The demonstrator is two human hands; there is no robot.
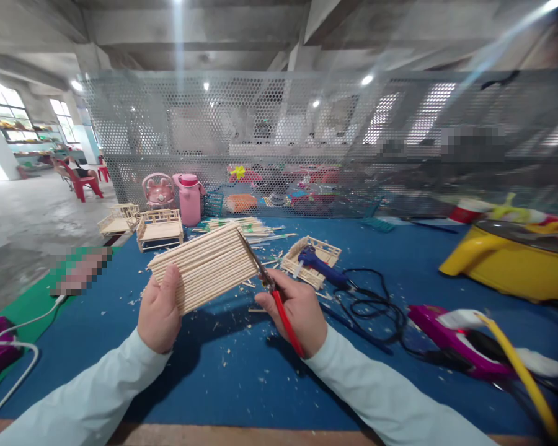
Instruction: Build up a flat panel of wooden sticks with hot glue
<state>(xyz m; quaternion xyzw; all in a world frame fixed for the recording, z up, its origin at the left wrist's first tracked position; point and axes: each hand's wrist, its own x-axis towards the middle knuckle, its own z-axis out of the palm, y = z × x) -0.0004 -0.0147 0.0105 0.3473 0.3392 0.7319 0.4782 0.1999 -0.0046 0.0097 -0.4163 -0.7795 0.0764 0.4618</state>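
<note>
We hold a flat panel of pale, round wooden sticks (209, 267) above the blue-covered counter (242, 390), our left grip (159, 313) grasping its left end, thumb on top. The sticks run left to right, rising slightly rightward. Our right grip (300, 313) is wrapped around red-handled metal scissors (280, 308), whose blades point away and leftward, crossing the sticks' line at the panel's right end. That end lies just left of the right grip, the nearer one; we cannot tell whether the blades touch it.
</note>
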